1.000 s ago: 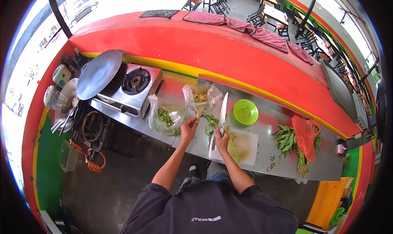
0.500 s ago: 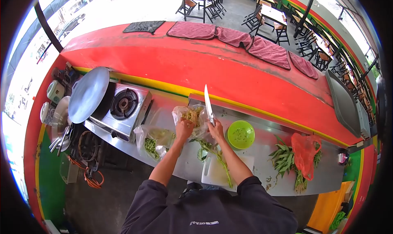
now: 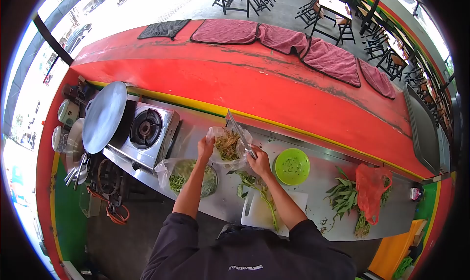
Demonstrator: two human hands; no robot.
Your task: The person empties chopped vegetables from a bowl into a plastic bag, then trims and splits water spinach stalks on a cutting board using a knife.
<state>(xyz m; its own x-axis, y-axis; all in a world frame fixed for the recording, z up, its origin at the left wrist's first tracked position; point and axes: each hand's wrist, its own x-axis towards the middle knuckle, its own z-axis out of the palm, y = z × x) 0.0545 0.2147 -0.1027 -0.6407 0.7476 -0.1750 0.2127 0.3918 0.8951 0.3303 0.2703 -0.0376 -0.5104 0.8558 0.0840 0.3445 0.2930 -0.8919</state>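
My left hand [image 3: 205,147] pinches the left rim of a clear plastic bag [image 3: 214,132] that holds brownish roots and trimmings [image 3: 227,146]. On the bag's right side, my right hand [image 3: 259,160] is closed round the handle of a knife [image 3: 239,128], whose blade points up and to the left over the bag's edge. Leafy green stems [image 3: 259,184] lie below the hands, partly across a white cutting board [image 3: 252,209]. Left of them rests another clear bag [image 3: 164,170] with chopped greens [image 3: 176,183]. A green bowl [image 3: 292,167] with green bits stands right of my right hand.
A gas stove [image 3: 155,142] and a large wok lid [image 3: 104,117] are at the left. A red plastic bag [image 3: 368,194] lies over leafy greens [image 3: 342,192] at the right. Behind the steel counter [image 3: 313,206] rises a red wall [image 3: 220,74] with pink cloths [image 3: 330,59].
My left hand has moved from the trimmings to the bag's left rim. The knife has tilted further left and come down near the bag, which now stands wider open.
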